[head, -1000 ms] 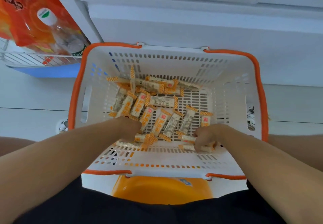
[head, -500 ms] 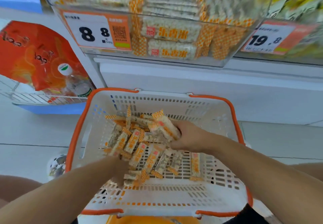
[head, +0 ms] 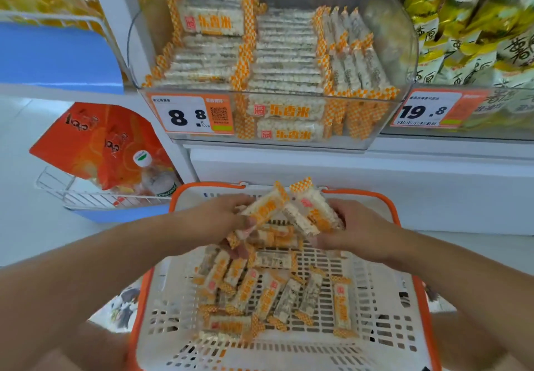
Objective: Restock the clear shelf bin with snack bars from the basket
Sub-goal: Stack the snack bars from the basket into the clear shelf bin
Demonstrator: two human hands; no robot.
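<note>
Both hands are up over the far half of the basket (head: 420, 307), each gripping snack bars. The left hand (head: 222, 220) has fingers curled round one bar (head: 261, 211), tilted, its orange-checked end pointing up and away. The right hand (head: 351, 226) grips a small bundle of bars (head: 310, 211), which touches the left hand's bar between the two hands.

Wrappers are clear crinkly film over white puffed-rice blocks, with orange checkered ends, orange Chinese characters and a small red square mark. The print is too blurred in the hands to read.

Below and nearer than the hands, loose bars (head: 260, 292) lie scattered flat on the slotted white plastic floor of the basket, which has an orange rim.

Above and beyond the hands sits the clear shelf bin (head: 387, 23), rounded acrylic, already holding neat rows of the same bars, with open room at its back right. On its front is a price tag (head: 187, 114) reading "8.8" with a QR code. To the right, a second tag (head: 430, 110) reads "19.8" under yellow snack bags (head: 474, 23).

Left of the left hand, a wire rack (head: 66, 194) holds an orange pouch (head: 101, 145) and a white-capped bottle (head: 156, 177).
</note>
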